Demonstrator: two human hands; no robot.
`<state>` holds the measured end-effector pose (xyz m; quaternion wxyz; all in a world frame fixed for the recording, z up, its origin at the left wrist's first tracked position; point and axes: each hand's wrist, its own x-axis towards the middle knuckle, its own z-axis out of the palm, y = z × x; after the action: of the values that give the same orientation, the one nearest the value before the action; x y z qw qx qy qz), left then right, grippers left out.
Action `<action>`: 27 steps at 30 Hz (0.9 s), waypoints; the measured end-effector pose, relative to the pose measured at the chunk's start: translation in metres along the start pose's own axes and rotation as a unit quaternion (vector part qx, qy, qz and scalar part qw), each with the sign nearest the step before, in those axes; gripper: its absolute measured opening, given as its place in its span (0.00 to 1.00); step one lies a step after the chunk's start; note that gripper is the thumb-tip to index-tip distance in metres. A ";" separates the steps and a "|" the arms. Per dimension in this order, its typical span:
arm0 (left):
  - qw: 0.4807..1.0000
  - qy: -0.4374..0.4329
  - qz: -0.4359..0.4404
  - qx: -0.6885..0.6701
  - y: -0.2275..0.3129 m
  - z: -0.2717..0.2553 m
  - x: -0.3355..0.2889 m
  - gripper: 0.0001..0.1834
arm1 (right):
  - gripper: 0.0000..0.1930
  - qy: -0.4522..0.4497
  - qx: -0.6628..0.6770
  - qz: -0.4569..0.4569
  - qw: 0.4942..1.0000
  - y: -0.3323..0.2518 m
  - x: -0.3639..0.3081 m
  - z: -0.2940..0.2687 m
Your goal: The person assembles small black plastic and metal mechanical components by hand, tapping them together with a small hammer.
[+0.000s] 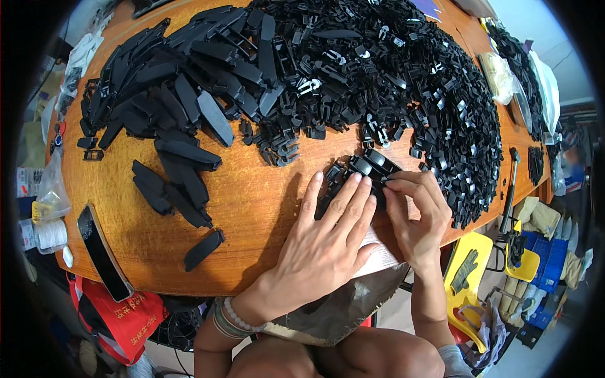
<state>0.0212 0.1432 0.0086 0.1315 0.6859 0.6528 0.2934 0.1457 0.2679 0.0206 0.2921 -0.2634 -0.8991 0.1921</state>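
Observation:
My left hand (331, 236) lies with its fingers stretched out, the fingertips resting on a group of black plastic parts (360, 166) near the table's front edge. Some of these have smooth, shiny rounded tops; the fingers hide others. Beside it, my right hand (421, 211) is closed in a pinch at the right end of the same group. What sits between its thumb and fingers is too small and covered to make out. A white printed sheet (376, 257) shows under the hands, partly hidden.
A big heap of small black clips (454, 126) covers the back right of the wooden table (252, 208). Long black plastic pieces (183, 94) are piled at the back left. A phone (104, 252) lies at the front left edge. Rightward stands a yellow chair (469, 252) with a glove (465, 272).

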 end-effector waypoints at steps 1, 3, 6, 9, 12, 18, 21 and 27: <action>1.000 0.001 0.000 0.000 0.000 0.000 0.001 0.30 | 0.10 0.000 0.000 -0.001 1.000 0.000 -0.001 0.000; 1.000 0.000 -0.002 -0.004 0.000 0.000 -0.001 0.30 | 0.10 0.013 0.005 0.002 1.000 -0.002 -0.002 0.004; 1.000 0.004 0.001 -0.004 -0.001 0.000 -0.002 0.30 | 0.11 0.022 -0.010 -0.010 1.000 -0.002 -0.003 0.005; 1.000 0.000 -0.001 -0.004 -0.001 0.000 -0.001 0.30 | 0.11 0.027 -0.033 -0.016 0.999 -0.004 -0.004 0.006; 1.000 0.000 0.000 -0.003 0.000 -0.001 -0.002 0.30 | 0.11 0.045 -0.052 -0.020 0.997 -0.004 -0.006 0.008; 1.000 0.003 -0.001 -0.004 0.000 -0.001 -0.001 0.30 | 0.11 0.021 -0.059 -0.025 0.998 -0.001 -0.006 0.007; 1.000 0.002 -0.003 -0.003 0.000 -0.001 -0.001 0.30 | 0.12 0.028 -0.045 -0.031 0.998 0.003 -0.008 0.010; 1.000 0.010 0.008 0.021 0.000 -0.001 0.000 0.28 | 0.09 0.044 -0.043 -0.003 0.998 0.014 0.017 -0.004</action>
<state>0.0202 0.1430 0.0091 0.1082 0.6907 0.6545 0.2877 0.1414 0.2893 0.0234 0.3201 -0.2815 -0.8935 0.1412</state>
